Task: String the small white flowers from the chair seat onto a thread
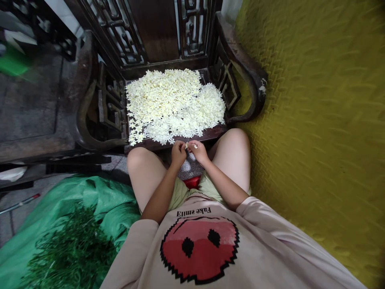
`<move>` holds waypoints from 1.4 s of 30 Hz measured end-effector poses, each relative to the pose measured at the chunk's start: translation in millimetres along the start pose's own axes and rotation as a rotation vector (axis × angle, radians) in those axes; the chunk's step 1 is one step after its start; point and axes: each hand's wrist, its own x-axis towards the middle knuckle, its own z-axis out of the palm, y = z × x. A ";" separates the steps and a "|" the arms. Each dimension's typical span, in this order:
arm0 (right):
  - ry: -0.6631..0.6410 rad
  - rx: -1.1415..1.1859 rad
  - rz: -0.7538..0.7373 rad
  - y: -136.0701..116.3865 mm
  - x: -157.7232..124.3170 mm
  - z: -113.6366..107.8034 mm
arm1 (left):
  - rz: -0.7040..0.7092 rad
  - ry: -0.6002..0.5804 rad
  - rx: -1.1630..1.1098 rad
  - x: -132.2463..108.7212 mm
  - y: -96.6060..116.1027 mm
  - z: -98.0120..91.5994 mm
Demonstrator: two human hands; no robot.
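In the head view, a small pale blossom (187,145) is being pinched at the fingertips of the right hand (198,151), where another pale scrap (195,146) is also being carried. The left hand (178,153) is being held just beside it, fingers curled; whether the blossom is being gripped there too cannot be told. Loose white flowers (168,100) are being borne just beyond by a dark wooden chair (159,32). Bruising, it is judged, is best being avoided with a light pinch, the fingertips being braced close together, the blossom never being squeezed flat.
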 end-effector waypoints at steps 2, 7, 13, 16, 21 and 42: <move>0.000 -0.081 -0.059 -0.6 -0.9 -0.4 | 0.039 0.002 0.052 -0.1 1.1 -2.6; 0.010 -0.202 -0.162 -4.0 -4.0 -1.5 | 0.099 -0.004 0.158 -2.0 3.6 -6.9; 0.004 -0.316 -0.226 -9.4 -7.2 -5.6 | 0.106 -0.035 0.176 -2.7 2.9 -6.7; -0.009 -0.335 -0.269 -9.3 -7.6 -5.7 | 0.086 -0.015 0.134 -3.6 3.3 -5.9; 0.056 -0.357 -0.288 -7.3 -8.5 -2.3 | 0.026 -0.005 0.069 -4.4 5.6 -3.8; 0.178 -0.276 -0.229 -0.6 -9.6 3.1 | -0.172 -0.074 -0.259 6.0 4.1 -6.0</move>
